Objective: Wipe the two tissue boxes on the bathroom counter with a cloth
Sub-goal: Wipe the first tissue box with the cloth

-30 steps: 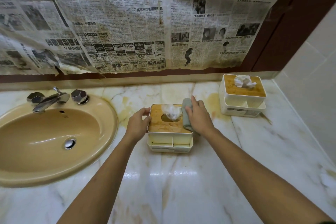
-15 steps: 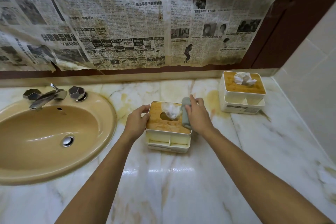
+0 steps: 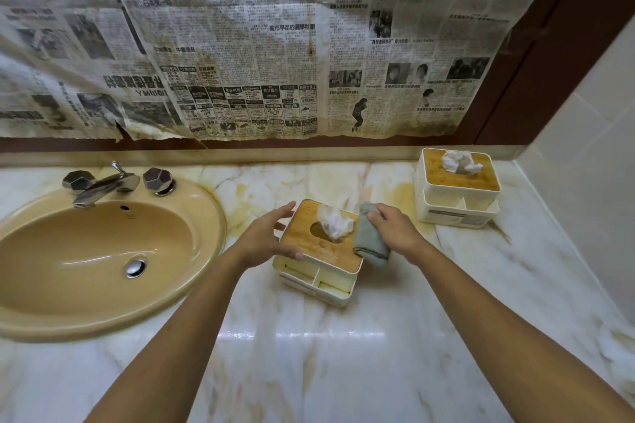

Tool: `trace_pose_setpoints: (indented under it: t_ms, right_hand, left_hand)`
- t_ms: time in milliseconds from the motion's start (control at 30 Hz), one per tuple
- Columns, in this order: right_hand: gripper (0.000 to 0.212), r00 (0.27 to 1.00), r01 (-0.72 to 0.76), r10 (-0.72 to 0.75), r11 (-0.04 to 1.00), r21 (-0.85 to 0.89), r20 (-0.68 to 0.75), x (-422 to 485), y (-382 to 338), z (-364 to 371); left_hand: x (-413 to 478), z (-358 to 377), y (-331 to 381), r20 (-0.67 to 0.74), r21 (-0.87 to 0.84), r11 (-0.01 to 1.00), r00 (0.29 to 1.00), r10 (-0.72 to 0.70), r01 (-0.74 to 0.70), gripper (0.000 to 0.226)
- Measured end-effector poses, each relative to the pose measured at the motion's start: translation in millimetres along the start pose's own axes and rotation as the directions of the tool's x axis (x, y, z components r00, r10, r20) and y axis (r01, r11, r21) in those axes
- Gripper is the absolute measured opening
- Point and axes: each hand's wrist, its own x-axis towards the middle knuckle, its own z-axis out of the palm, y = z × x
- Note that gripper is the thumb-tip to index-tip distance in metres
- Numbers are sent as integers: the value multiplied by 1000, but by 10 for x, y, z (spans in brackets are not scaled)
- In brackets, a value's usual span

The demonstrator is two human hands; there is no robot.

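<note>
A cream tissue box (image 3: 302, 244) with a wooden lid and a white tissue poking out stands turned at an angle on the marble counter (image 3: 309, 347). My left hand (image 3: 271, 240) holds its left side, thumb on the near edge and fingers spread along the far corner. My right hand (image 3: 395, 230) grips a folded grey-green cloth (image 3: 369, 240) that hangs against the box's right edge. A second, matching tissue box (image 3: 457, 199) stands at the back right near the wall corner.
A tan oval sink (image 3: 86, 251) with a chrome tap (image 3: 103, 185) fills the left of the counter. Stained newspaper (image 3: 240, 62) covers the mirror behind. A tiled wall (image 3: 584, 182) closes the right side.
The near box has turned so its front corner points toward me. My right hand with the cloth slid off the lid to its right edge. My left fingers have spread wider.
</note>
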Motion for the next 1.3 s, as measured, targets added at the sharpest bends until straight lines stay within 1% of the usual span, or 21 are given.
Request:
trace_pose_setpoints:
  t_ms: [67,167,267,333,367,467,567,667,733,800,833,867,933,967,1000,1033,1067,1100,1167,1233,1300]
  right_hand:
    - [22,999,-39,40,997,-61,25,-51,-23,-40]
    - [29,992,-59,76,984,-166,99,-164,-76,-64]
    - [34,989,-40,62,986,-163,133,-279,-87,-38]
    - [35,995,-21,34,991,-133,96,-349,-76,6]
    - [35,997,-21,29,993,-113,72,-384,-63,34]
    - [36,999,-26,29,997,-78,41,-488,-21,95]
    - [36,995,-30,37,997,-75,89,-546,9,81]
    - [32,989,-45,54,997,-69,137,-562,9,15]
    - [31,990,-57,64,997,-59,125,-546,18,-37]
    - [29,995,-66,68,997,-26,69,-523,18,-79]
    - [28,997,-68,69,998,-10,32,-505,18,-93]
    - [27,998,-68,68,998,1,-4,-492,17,-103]
    - [23,997,-42,43,999,13,-62,-476,7,-109]
    - [16,996,-29,31,999,25,-83,-475,5,-107]
    - [15,994,-24,28,999,44,-103,-478,0,-104]
    - [24,992,-22,29,998,58,-125,-481,2,-103]
    - [30,989,-17,26,998,59,-148,-495,0,-106]
    - [32,986,-4,12,999,50,-168,-502,3,-106]
    - [28,979,19,-6,998,61,-202,-521,-12,-97]
    - [24,974,48,-29,996,78,-226,-538,-24,-62]
    - [18,966,93,-71,993,77,-248,-564,-39,25]
  left_hand:
    - [5,-32,34,-94,64,998,995,27,-21,104]
    - [-10,-57,58,-268,173,985,962,61,-14,73]
    - [-23,2,89,-349,194,980,936,32,39,41]
    - [-20,89,102,-384,159,985,923,-1,67,28]
    - [-17,132,112,-402,144,987,916,-10,74,26]
    - [-25,214,178,-394,107,992,919,-13,60,29]
    - [-59,254,248,-338,69,997,941,-1,26,34]
    - [-83,291,278,-296,77,997,955,5,18,36]
    - [-87,335,297,-329,172,985,944,41,18,34]
    - [-91,413,356,-395,330,944,911,123,15,29]
    - [-95,469,410,-403,409,912,899,173,8,31]
    - [-100,544,471,-386,492,870,895,224,-6,37]
    - [-112,711,589,-309,658,753,902,302,-27,50]
    - [-106,784,621,-271,720,693,909,316,-26,52]
    - [-92,839,637,-249,757,653,916,313,-17,52]
    - [-76,873,647,-244,766,642,920,308,-11,49]
    - [-55,884,641,-247,759,651,922,299,-8,43]
    - [-38,878,633,-252,749,663,922,294,-7,36]
    - [-22,806,591,-272,710,704,922,277,-2,28]
    - [-43,677,534,-334,569,822,921,200,28,30]
    - [-72,545,460,-397,407,910,912,103,75,24]
